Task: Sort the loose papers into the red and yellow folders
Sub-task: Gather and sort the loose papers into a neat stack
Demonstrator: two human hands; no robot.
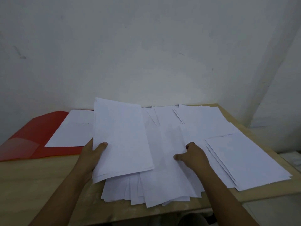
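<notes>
An open red folder [32, 136] lies at the table's left with a white sheet [73, 129] on its right half. My left hand [93, 154] grips a small stack of white papers [122, 137] by its left edge, thumb on top, lifted and tilted over the pile. My right hand [192, 154] rests on the spread of loose white papers [164, 176] in the middle, its fingers curled and pinching a sheet's edge. Another heap of sheets [247, 160] lies to the right. A thin yellow strip [53, 156] shows under the red folder's front edge.
The wooden table [40, 185] stands against a white wall [146, 54], with bare wood at the front left. Its right edge ends just past the right-hand sheets. Pale objects sit off the table at the far right.
</notes>
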